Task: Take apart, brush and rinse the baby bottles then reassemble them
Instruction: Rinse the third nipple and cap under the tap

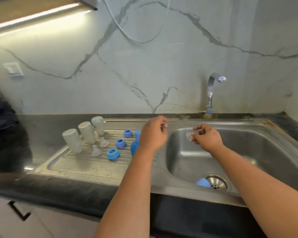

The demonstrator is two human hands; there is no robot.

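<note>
Three clear bottle bodies (87,133) stand upside down on the steel drainboard (79,167). Beside them lie two clear teats (96,150) and three blue collar rings (112,154). Blue caps (134,148) sit partly hidden behind my left hand (153,133), which hovers over the drainboard's right end with fingers curled; whether it pinches anything I cannot tell. My right hand (207,137) is over the sink basin (248,152), pinching a clear teat (189,135). Another blue cap (203,182) lies in the basin by the drain.
A chrome tap (212,93) rises behind the basin, with no water running. Dark countertop (58,188) runs along the front edge. A dark blurred shape (5,143) sits at far left. Marble wall stands behind.
</note>
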